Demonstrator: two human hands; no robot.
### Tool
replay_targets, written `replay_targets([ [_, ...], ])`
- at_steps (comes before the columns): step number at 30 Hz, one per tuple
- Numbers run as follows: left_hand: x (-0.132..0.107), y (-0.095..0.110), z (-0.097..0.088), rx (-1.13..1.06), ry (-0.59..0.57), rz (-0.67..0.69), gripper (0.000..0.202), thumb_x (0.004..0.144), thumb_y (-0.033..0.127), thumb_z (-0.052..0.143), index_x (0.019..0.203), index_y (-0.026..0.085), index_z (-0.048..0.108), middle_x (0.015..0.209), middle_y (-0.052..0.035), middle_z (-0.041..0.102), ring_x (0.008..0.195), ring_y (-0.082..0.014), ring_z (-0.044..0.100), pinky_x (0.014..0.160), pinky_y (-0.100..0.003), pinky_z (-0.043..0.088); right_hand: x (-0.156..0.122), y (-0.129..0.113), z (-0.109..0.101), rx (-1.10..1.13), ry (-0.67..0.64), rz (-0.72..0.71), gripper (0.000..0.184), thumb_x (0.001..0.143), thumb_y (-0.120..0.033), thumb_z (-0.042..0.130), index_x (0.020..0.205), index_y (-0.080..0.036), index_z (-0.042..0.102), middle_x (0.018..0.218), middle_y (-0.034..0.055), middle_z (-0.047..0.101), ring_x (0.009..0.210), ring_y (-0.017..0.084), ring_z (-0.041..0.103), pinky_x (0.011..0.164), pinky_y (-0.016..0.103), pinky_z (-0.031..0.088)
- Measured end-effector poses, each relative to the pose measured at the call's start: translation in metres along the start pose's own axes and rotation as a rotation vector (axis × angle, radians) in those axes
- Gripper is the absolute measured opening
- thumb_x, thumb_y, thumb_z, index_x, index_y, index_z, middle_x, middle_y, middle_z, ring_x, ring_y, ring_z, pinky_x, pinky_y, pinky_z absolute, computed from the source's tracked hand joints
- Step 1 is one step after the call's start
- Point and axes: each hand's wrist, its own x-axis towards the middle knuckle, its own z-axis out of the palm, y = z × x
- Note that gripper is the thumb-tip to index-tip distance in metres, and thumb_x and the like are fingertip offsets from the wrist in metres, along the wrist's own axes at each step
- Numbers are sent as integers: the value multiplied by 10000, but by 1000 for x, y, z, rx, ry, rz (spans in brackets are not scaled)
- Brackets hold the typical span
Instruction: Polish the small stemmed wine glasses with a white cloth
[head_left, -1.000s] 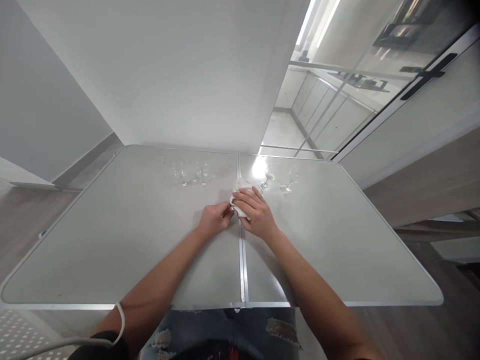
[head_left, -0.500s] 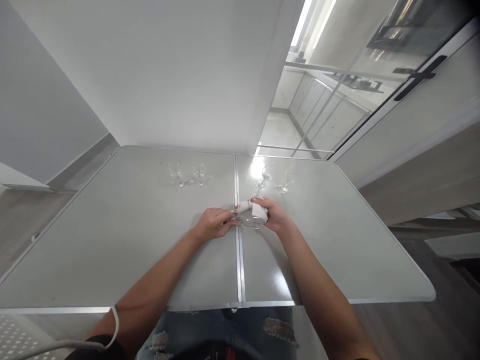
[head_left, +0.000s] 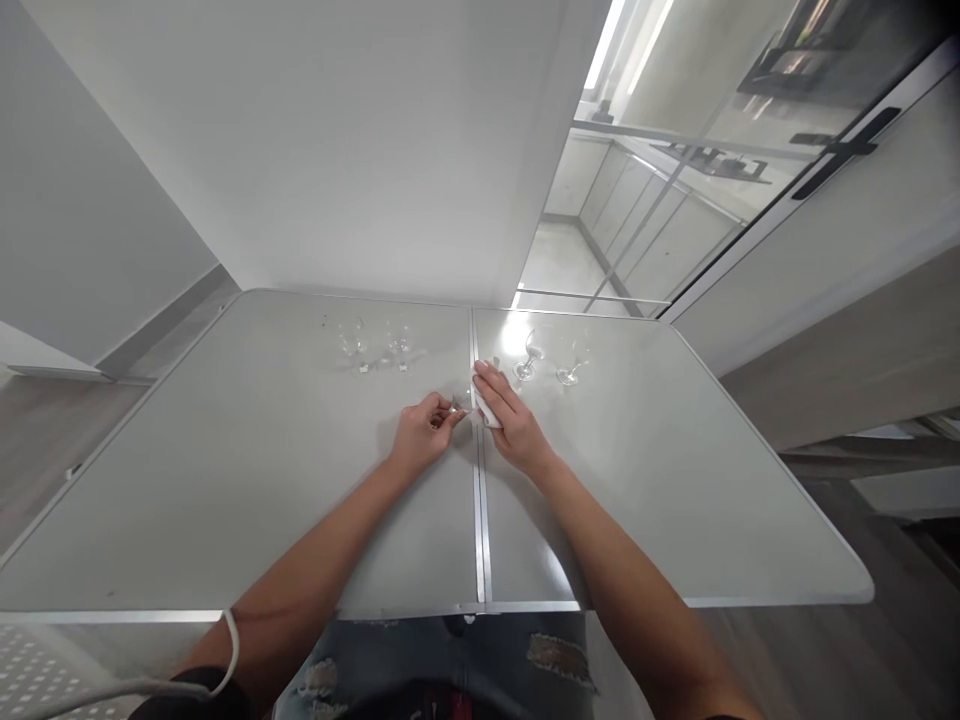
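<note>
Near the table's middle seam, my left hand (head_left: pixel 424 432) pinches a clear wine glass (head_left: pixel 461 402) between thumb and fingers, apparently by the stem. My right hand (head_left: pixel 513 418) presses a white cloth (head_left: pixel 488 410) against the side of that glass, fingers extended over it. Most of the glass bowl is hidden behind the cloth and my right fingers. Just beyond my right hand stands another wine glass (head_left: pixel 528 360), with a second stemmed glass (head_left: pixel 573 364) to its right.
Two more clear glasses (head_left: pixel 400 348) stand at the far left part of the pale table (head_left: pixel 247 470). A metal seam (head_left: pixel 481 530) divides the tabletop. Behind the table rises a white wall (head_left: pixel 360 150); a glass door (head_left: pixel 637 200) is at the right. A white cable (head_left: pixel 232 645) loops by my left forearm.
The held glass has turned, its bowl now pointing away from me rather than to the right. My right hand and the cloth have shifted left and farther forward, over the glass.
</note>
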Motion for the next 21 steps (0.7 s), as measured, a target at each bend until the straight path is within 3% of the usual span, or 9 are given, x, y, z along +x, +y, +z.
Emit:
replay_targets([
  [3, -2, 0, -2, 203, -25, 173, 188, 920, 355, 634, 838, 208, 550, 612, 28, 621, 510, -106, 591, 517, -206, 429, 2, 1, -9, -146, -100, -106, 540, 996, -160, 403, 1526, -254, 433, 1593, 78, 424, 1537, 267, 276, 1264, 593, 212],
  [7, -1, -1, -6, 419, -95, 396, 204, 953, 325, 581, 789, 208, 550, 562, 24, 586, 456, -114, 541, 468, -232, 326, 5, 0, -15, -184, -172, -103, 470, 955, -129, 457, 1392, -247, 585, 1449, 73, 592, 1464, 278, 421, 1265, 608, 197],
  [10, 0, 0, -9, 502, -183, 537, 214, 963, 272, 549, 760, 204, 547, 549, 18, 569, 457, -123, 532, 466, -248, 297, 4, 0, -19, -84, -210, 49, 365, 958, -172, 490, 1257, -254, 683, 1283, 64, 702, 1261, 273, 618, 1207, 579, 329],
  [13, -2, 1, -10, 464, -286, 628, 185, 960, 241, 542, 783, 202, 576, 574, 9, 590, 494, -131, 560, 486, -247, 332, 4, 2, -26, 156, -304, 332, 273, 982, -298, 515, 1096, -255, 760, 1113, 61, 760, 1049, 259, 702, 1030, 490, 504],
  [15, -4, 1, -8, 378, -320, 626, 156, 953, 253, 562, 810, 205, 604, 589, 9, 601, 517, -130, 575, 502, -244, 365, 4, 4, -33, 408, -369, 519, 300, 975, -412, 545, 1021, -234, 782, 1039, 69, 772, 991, 259, 712, 921, 429, 548],
  [17, -6, 2, -6, 267, -320, 564, 138, 942, 281, 595, 829, 210, 626, 589, 17, 599, 518, -120, 569, 510, -238, 390, 3, 6, -38, 672, -348, 665, 362, 933, -506, 599, 986, -200, 785, 1007, 88, 772, 932, 256, 719, 842, 389, 562],
  [21, -7, 7, -1, 43, -254, 322, 158, 898, 340, 683, 830, 205, 641, 610, 26, 608, 527, -96, 559, 533, -216, 440, 2, 11, -32, 986, -96, 780, 429, 857, -584, 669, 915, -168, 758, 1011, 115, 763, 925, 261, 718, 805, 376, 568],
])
